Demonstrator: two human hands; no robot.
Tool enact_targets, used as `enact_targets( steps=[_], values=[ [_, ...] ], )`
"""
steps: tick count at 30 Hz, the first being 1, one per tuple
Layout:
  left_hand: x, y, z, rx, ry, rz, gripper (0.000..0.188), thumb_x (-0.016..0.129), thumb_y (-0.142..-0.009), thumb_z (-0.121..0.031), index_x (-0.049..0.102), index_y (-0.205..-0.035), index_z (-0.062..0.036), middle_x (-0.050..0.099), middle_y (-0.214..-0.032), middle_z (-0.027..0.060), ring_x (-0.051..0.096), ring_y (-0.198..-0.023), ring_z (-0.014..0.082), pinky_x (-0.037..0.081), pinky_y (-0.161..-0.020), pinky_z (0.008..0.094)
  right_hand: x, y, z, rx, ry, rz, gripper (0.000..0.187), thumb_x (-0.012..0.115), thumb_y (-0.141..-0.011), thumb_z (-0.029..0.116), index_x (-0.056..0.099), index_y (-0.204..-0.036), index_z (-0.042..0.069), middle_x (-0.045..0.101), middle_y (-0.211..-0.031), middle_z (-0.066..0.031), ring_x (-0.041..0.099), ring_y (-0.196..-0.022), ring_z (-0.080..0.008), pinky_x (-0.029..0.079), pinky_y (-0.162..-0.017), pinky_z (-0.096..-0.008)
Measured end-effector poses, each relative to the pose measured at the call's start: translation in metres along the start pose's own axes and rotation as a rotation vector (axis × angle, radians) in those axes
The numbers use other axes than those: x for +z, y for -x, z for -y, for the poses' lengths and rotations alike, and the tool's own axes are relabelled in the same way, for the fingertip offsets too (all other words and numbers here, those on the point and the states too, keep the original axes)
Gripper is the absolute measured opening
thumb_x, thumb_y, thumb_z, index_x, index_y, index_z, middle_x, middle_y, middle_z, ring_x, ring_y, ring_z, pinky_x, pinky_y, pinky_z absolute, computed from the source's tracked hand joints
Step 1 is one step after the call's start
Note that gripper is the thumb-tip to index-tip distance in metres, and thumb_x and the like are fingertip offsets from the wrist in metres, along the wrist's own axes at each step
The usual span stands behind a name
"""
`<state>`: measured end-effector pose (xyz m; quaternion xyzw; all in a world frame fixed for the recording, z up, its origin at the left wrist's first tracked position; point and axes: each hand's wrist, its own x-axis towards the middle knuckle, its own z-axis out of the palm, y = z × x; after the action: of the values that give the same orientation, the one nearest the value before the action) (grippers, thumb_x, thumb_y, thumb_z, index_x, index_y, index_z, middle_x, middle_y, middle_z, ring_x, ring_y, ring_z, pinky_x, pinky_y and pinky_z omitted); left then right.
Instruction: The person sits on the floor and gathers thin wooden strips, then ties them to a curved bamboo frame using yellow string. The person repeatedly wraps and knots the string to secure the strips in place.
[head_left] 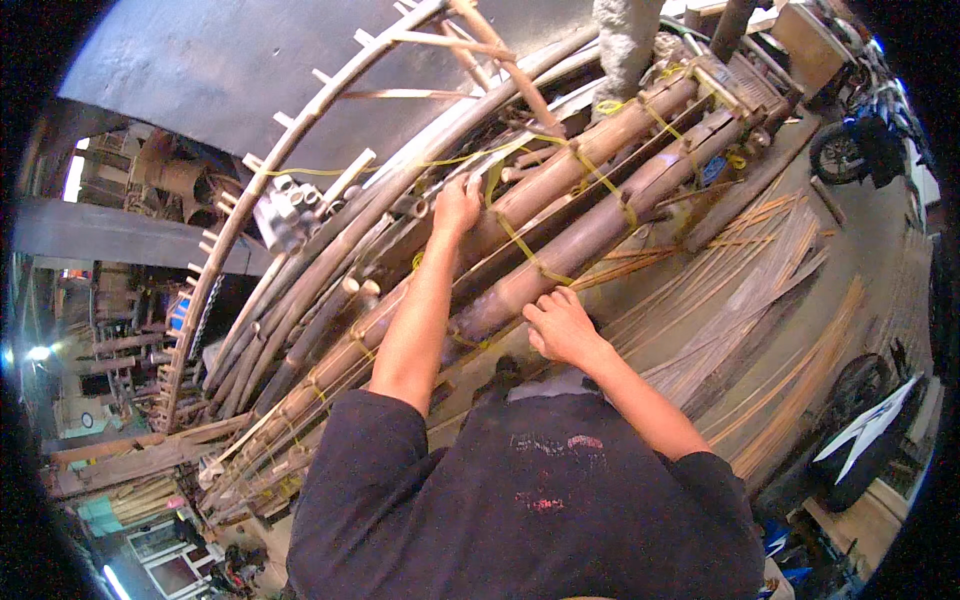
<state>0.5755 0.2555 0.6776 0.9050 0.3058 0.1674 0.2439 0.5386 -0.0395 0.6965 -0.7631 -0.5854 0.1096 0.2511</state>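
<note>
Two thick brown bamboo poles run diagonally side by side, an upper pole point(530, 195) and a lower pole point(585, 238). Yellow cord point(519, 240) loops around both. My left hand point(458, 207) is at the upper pole's far side, beside the cord, its fingers closed; what lies inside them is hidden. Just below the lower pole, my right hand point(562, 325) has its fingers curled together, close to where the cord comes round the bamboo. Whether the cord is between those fingers cannot be made out.
Beyond the poles, a curved wooden ladder-like frame point(325, 100) with pegs leans by a grey wall. More bamboo poles point(300, 290) lie stacked at left. Thin bamboo strips point(700, 320) spread over the floor at right, near a motorcycle wheel point(840, 152). A concrete post point(625, 45) stands behind.
</note>
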Motion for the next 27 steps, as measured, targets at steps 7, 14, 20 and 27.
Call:
enact_targets(
  steps=[7, 14, 20, 27],
  values=[
    [-0.112, 0.159, 0.058, -0.046, -0.186, 0.445, 0.035, 0.052, -0.093, -0.031, 0.06, -0.11, -0.0015, 0.062, -0.108, 0.0263, 0.058, -0.106, 0.0415, 0.044, -0.091, 0.0498, 0.071, -0.011, 0.104, 0.904, -2.317, 0.101, 0.028, 0.054, -0.095, 0.031, 0.058, -0.108, 0.006, 0.064, -0.1, -0.0042, 0.06, -0.095, -0.0186, 0.047, -0.085, -0.0356],
    [-0.063, 0.202, 0.081, 0.063, -0.044, 0.018, 0.028, 0.06, -0.089, -0.023, 0.059, -0.111, -0.0071, 0.061, -0.113, 0.0184, 0.057, -0.103, 0.0375, 0.037, -0.089, 0.0498, 0.08, -0.141, 0.162, 0.182, -0.709, -0.129, 0.027, 0.044, -0.094, 0.029, 0.062, -0.09, 0.01, 0.062, -0.09, -0.0155, 0.057, -0.092, -0.0321, 0.04, -0.089, -0.0498],
    [-0.073, 0.189, 0.068, 0.096, 0.179, 0.108, 0.02, 0.052, -0.093, -0.02, 0.065, -0.099, -0.0056, 0.067, -0.089, 0.0211, 0.061, -0.091, 0.0445, 0.038, -0.084, 0.0573, 0.054, -0.202, 0.066, 0.134, 0.15, -0.03, 0.043, 0.042, -0.098, 0.044, 0.068, -0.104, 0.01, 0.066, -0.098, -0.0123, 0.059, -0.094, -0.0307, 0.043, -0.085, -0.0499],
    [-0.084, 0.195, 0.066, -0.061, 0.063, 0.14, 0.025, 0.049, -0.096, -0.025, 0.068, -0.096, -0.0084, 0.068, -0.086, 0.0175, 0.064, -0.087, 0.0384, 0.037, -0.09, 0.056, 0.043, -0.073, 0.105, -0.193, -0.307, 0.429, 0.036, 0.051, -0.095, 0.028, 0.054, -0.069, 0.002, 0.059, -0.074, -0.0192, 0.057, -0.076, -0.0389, 0.046, -0.077, -0.0466]
  ],
)
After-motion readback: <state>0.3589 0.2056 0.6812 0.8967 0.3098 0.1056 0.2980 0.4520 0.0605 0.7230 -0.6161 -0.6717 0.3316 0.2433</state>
